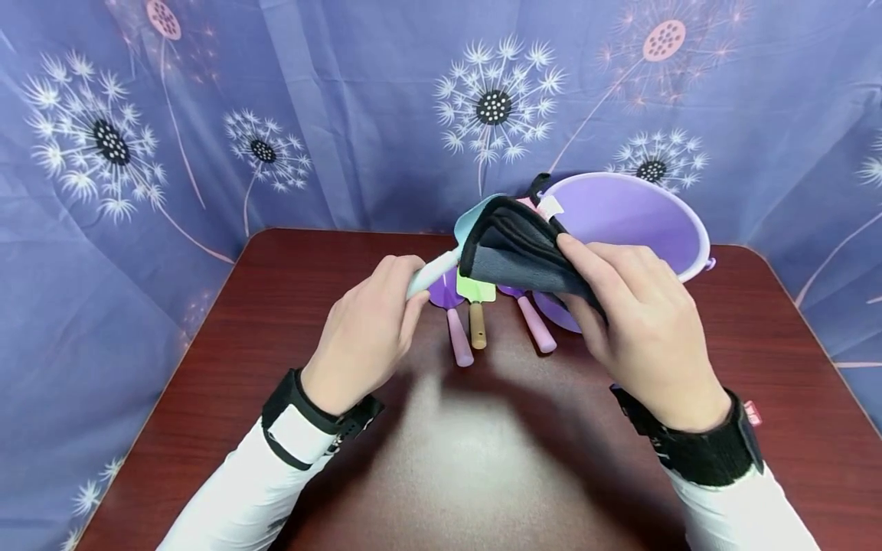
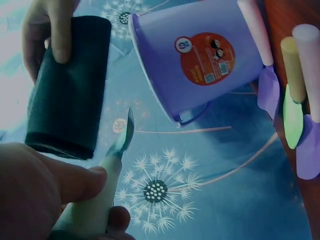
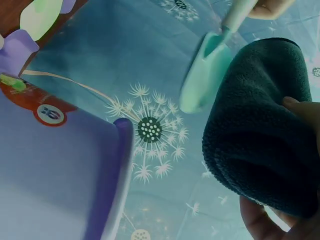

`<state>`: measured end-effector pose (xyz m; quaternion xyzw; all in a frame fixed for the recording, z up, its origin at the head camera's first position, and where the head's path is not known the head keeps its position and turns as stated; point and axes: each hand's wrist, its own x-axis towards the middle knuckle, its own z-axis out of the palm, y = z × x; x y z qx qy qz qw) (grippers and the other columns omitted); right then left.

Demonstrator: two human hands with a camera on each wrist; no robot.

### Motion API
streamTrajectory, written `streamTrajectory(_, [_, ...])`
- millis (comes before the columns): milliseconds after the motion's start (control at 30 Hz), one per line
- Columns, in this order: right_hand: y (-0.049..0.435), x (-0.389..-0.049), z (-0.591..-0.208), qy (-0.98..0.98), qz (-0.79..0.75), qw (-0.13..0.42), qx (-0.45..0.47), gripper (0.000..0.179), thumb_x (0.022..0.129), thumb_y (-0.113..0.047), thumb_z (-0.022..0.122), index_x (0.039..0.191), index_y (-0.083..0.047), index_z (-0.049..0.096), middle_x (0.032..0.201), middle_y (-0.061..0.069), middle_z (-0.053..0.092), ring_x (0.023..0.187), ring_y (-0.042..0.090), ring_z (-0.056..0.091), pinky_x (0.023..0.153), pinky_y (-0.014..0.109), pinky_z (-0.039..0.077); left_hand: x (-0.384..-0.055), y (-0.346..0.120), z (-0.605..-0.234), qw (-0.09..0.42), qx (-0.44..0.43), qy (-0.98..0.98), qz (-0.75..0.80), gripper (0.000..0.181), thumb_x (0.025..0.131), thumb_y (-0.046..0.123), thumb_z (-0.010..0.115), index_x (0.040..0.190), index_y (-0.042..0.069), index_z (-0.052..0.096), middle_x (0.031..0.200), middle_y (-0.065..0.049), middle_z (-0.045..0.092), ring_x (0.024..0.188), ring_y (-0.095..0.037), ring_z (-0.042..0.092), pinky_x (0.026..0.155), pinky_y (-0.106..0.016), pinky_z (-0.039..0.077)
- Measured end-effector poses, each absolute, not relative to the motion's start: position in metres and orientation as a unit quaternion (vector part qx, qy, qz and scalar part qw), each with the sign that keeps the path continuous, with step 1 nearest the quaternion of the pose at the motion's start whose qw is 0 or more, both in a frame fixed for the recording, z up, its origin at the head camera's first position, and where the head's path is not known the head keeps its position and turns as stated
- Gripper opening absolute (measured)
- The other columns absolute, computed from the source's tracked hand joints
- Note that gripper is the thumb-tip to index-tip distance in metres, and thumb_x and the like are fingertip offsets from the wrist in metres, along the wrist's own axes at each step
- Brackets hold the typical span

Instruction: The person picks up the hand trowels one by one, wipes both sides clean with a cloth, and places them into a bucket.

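My left hand point(image 1: 365, 329) grips a small shovel by its pale mint handle point(image 1: 432, 277). The teal blade point(image 3: 204, 82) points up and away, partly behind the cloth in the head view. A dark grey cloth point(image 1: 513, 264) with black edging, folded over, is pinched between the thumb and fingers of my right hand point(image 1: 641, 329). Cloth point(image 2: 70, 90) and blade are close together above the table; whether they touch I cannot tell. Beyond the hands lie a purple shovel point(image 1: 459, 337) with a pink handle, a green one point(image 1: 478, 325) with a tan handle, and another purple-and-pink one point(image 1: 537, 325).
A purple bucket point(image 1: 627, 203) with a pale rim and a round orange label point(image 2: 207, 59) stands at the back right. Something pink and black shows partly behind the cloth. The dark red wooden table point(image 1: 213, 367) ends at a blue dandelion-print curtain point(image 1: 372, 115).
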<state>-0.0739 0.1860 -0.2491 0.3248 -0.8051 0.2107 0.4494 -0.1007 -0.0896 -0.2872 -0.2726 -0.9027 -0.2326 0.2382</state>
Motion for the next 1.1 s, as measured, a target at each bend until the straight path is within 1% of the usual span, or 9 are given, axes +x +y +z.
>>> streamTrajectory(167, [0.185,-0.079,-0.255,-0.807,0.190,0.453,0.329,0.041,0.088,-0.004,0.067,0.128,-0.002,0.064,0.102,0.016,0.066,0.088,0.040,0.058,0.069,0.052,0.042,-0.096,-0.087,-0.285,0.225,-0.298,-0.899,-0.227,0.023,0.098,0.020,0.062,0.118,0.011,0.055,0.094,0.001,0.049,0.069,-0.012,0.045,0.053,-0.030,0.040])
streamTrajectory(433, [0.191,-0.086,-0.261,-0.813,0.140,0.483,0.294,0.036,0.092,-0.007,0.062,0.128,-0.007,0.067,0.102,0.013,0.067,0.084,0.039,0.058,0.061,0.050,0.039,-0.093,-0.085,-0.286,0.212,-0.313,-0.898,-0.227,0.023,0.099,0.022,0.061,0.119,0.011,0.054,0.093,0.001,0.047,0.067,-0.012,0.045,0.053,-0.028,0.039])
streamTrajectory(733, [0.201,-0.088,-0.260,-0.819,0.137,0.492,0.261,0.038,0.090,-0.003,0.064,0.128,-0.006,0.067,0.101,0.015,0.066,0.083,0.041,0.056,0.068,0.053,0.043,-0.091,-0.085,-0.286,0.212,-0.308,-0.898,-0.233,0.022,0.099,0.019,0.059,0.119,0.011,0.055,0.092,0.002,0.047,0.067,-0.011,0.045,0.053,-0.028,0.039])
streamTrajectory(1100, [0.207,-0.090,-0.260,-0.820,0.139,0.503,0.234,0.039,0.089,-0.004,0.065,0.128,-0.008,0.067,0.101,0.017,0.065,0.081,0.041,0.054,0.072,0.054,0.044,-0.092,-0.085,-0.288,0.217,-0.311,-0.895,-0.235,0.025,0.098,0.017,0.057,0.121,0.008,0.054,0.093,0.000,0.047,0.067,-0.012,0.043,0.053,-0.027,0.038])
